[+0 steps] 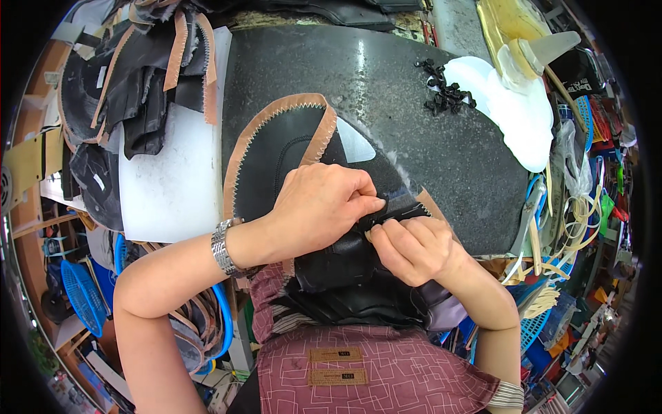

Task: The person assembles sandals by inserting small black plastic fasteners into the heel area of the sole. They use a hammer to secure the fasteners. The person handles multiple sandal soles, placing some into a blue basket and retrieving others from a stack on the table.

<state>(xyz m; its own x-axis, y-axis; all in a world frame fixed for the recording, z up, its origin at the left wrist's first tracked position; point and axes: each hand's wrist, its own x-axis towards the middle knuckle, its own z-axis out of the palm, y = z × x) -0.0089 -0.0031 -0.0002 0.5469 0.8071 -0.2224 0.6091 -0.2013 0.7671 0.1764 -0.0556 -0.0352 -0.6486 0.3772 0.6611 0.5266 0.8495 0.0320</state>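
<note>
A black leather shoe upper lies over the near edge of the dark work board, its rim bound with a tan strip zigzag-stitched in pale thread. My left hand, with a metal-band watch on the wrist, pinches the leather, thumb and forefinger together. Close beside it, my right hand is closed on the same piece with curled fingers. A pale grey patch shows on the upper beyond my left hand. Exactly what lies between the fingertips is hidden. More black leather hangs below my hands towards my patterned apron.
Black scraps lie on the dark board at the far right, near a white sheet and a yellowish container. More tan-edged uppers are heaped at the left by a white board. Blue baskets stand lower left.
</note>
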